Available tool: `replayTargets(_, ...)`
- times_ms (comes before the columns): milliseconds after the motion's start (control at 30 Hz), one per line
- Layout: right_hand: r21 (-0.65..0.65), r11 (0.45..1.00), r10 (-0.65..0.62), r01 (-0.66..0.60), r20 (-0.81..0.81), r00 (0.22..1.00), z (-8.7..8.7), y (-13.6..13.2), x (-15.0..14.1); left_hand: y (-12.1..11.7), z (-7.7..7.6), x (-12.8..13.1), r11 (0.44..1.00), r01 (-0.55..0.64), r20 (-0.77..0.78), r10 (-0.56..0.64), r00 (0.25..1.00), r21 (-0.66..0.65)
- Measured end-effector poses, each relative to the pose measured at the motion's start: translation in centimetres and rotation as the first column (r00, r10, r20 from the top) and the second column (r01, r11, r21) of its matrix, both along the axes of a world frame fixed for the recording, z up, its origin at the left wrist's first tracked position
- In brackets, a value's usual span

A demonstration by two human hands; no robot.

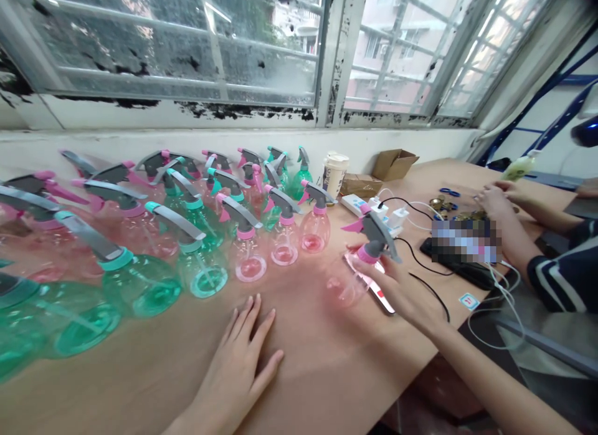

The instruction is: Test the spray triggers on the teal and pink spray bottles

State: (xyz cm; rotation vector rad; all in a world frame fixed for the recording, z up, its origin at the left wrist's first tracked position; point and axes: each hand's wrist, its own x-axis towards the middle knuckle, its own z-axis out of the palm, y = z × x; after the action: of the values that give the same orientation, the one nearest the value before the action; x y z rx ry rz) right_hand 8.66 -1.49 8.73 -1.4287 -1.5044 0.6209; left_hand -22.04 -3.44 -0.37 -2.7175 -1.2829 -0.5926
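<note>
My right hand (397, 286) has fingers (372, 268) curled round the neck of a pink spray bottle (344, 291), right of the standing bottles (204, 267); can't tell if its blurred base touches the worktop (299, 385). Left hand (237, 363) palm-down, loosely spread, holding nothing.

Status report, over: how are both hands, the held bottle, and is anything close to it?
Left hand palm down on table. Right hand holding pink spray bottle, spray head on. Phone-like object close by.
</note>
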Motion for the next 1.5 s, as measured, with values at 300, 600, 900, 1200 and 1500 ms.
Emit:
replayTargets(300,-0.18,0.954,0.239,-0.238,-0.018,0.971,-0.6,-4.4,-5.2,-0.9,0.9,0.5,0.982,0.1,0.155,-0.075,0.985,-0.158)
replayTargets(600,-0.103,0.864,0.502,-0.493,0.086,0.861,0.7,-6.3,-8.7,-2.2,2.3,1.4,0.912,0.196,0.367,-0.054,0.929,-0.361)
replayTargets(900,-0.019,0.865,0.502,-0.502,0.032,0.864,2.4,-4.3,-8.4,-2.0,2.8,1.5,0.884,0.23,0.39,-0.06,0.919,-0.407)
replayTargets(1200,0.071,0.861,0.508,-0.503,-0.124,0.853,0.0,-4.0,-9.9,-1.7,2.5,1.5,0.892,0.241,0.292,-0.131,0.947,-0.382)
replayTargets(1500,-0.022,0.903,0.425,-0.429,-0.092,0.9,0.6,-4.8,-9.0,-0.7,1.4,0.5,0.902,0.215,0.146,-0.171,0.974,-0.374)
